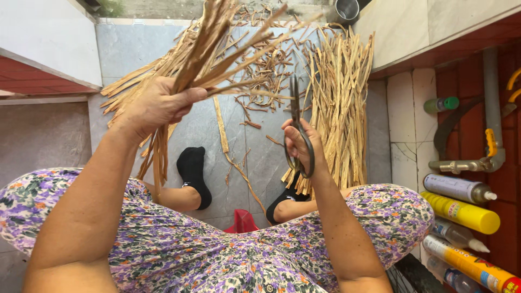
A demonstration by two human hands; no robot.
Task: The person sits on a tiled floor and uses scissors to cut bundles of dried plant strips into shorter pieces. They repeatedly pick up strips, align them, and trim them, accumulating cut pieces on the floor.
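My left hand (157, 104) is closed around a bundle of dry tan strips (217, 49), held up so the strips fan out toward the top of the view. My right hand (299, 145) grips a pair of dark metal scissors (297, 125) by the loops, blades pointing up and nearly together, close to the loose ends of the bundle. Both forearms reach out over my lap in a purple floral dress.
A heap of cut tan strips (339, 103) lies on the grey tiled floor (125, 49), with scraps scattered behind. My feet in black socks (194, 172) rest on the tiles. Several bottles and spray cans (461, 211) line the right side beside a metal pipe (491, 97).
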